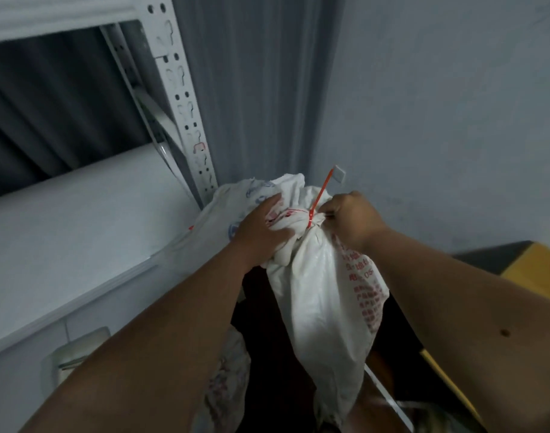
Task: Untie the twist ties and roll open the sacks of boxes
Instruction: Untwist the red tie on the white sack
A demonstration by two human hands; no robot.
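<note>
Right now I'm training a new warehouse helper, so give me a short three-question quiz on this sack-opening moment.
1. True or false: the red tie is already off the white sack.
2. Which hand works at the tie?
A. the left hand
B. the right hand
C. neither
3. Fill in: the tie's free tail points ____, toward the wall.

Key:
1. False: it still cinches the sack's neck.
2. B: its fingers are curled at the tie's knot, while the left hand grips the bunched sack top.
3. Up.
</note>
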